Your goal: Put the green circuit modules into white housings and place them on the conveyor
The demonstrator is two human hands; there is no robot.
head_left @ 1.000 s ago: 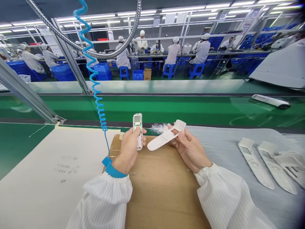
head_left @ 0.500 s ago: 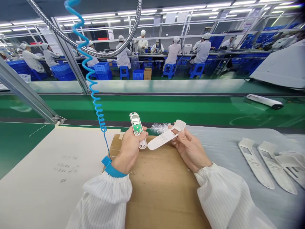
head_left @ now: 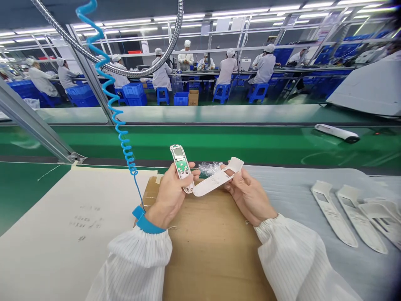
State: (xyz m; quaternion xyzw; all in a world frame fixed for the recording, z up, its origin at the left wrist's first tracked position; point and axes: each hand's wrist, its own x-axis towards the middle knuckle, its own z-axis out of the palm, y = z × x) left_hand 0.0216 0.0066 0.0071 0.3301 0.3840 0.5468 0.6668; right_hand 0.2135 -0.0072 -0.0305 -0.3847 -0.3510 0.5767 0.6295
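My left hand (head_left: pixel 171 196) grips a slim white handheld device (head_left: pixel 181 168), its green circuit board and small display facing up, tilted with its top leaning left. My right hand (head_left: pixel 249 192) holds a long white plastic cover (head_left: pixel 213 184) with a rectangular window near its wide end. The cover's rounded tip lies right beside the device's lower end, and I cannot tell whether they touch. Both hands are above a brown cardboard sheet (head_left: pixel 206 238). A blue wrist strap (head_left: pixel 140 219) circles my left wrist, its coiled cord rising upward.
Several matching white covers (head_left: pixel 332 213) lie on a grey sheet at right. A crumpled clear plastic bag (head_left: pixel 209 168) lies behind my hands, and white paper (head_left: pixel 69 234) lies at left. A white device (head_left: pixel 336 133) rides the green conveyor belt (head_left: pixel 200 142). Co-workers sit at a far line.
The device has tilted from upright, top leaning left, and moved toward the cover's tip. The white device on the belt has moved left.
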